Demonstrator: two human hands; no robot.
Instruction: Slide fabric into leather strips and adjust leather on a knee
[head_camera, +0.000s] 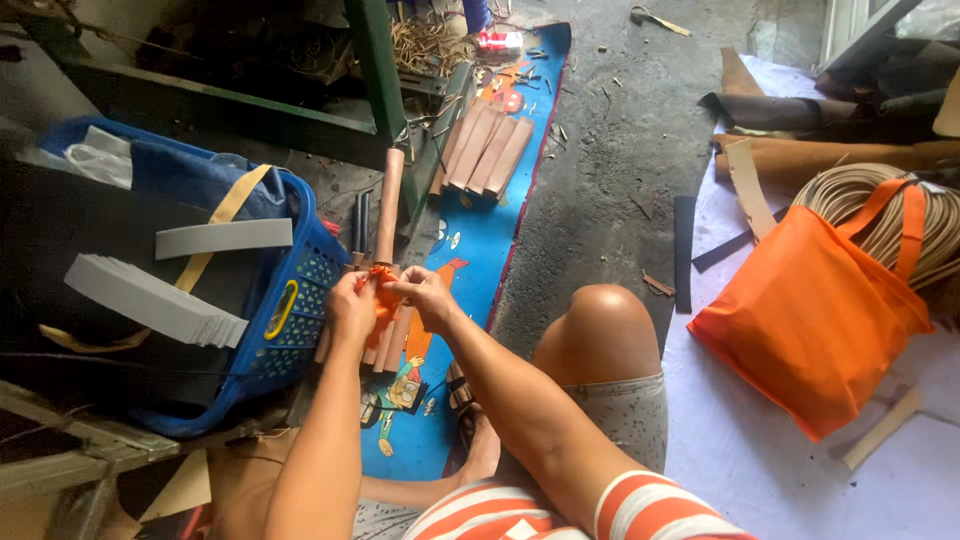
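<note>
At the centre of our view, just left of our bare knee (598, 335), we hold a small orange strip (383, 300) between both hands. Our left hand (352, 305) pinches its left edge with fingers clenched on it, and our right hand (428, 295) grips it from the three o'clock side, fingers likewise closed on the orange material. The piece hangs just above a bundle of tan leather strips (385, 335) lying on the blue patterned mat (470, 250); whether it touches them, we cannot tell.

We judge that we are in the middle of tying or wrapping the orange strip around the tan strips, with the knot not yet finished. The next move seems to call for both hands pulling evenly apart while keeping the bundle aligned, so the strips do not slip sideways.

At nine o'clock stands a blue plastic basket (300, 300) holding grey foam sheets (160, 300). At twelve o'clock more tan strips (485, 150) lie side by side on the mat. At three o'clock an orange bag (810, 320) rests on a white sheet (760, 470), well apart from our hands.
</note>
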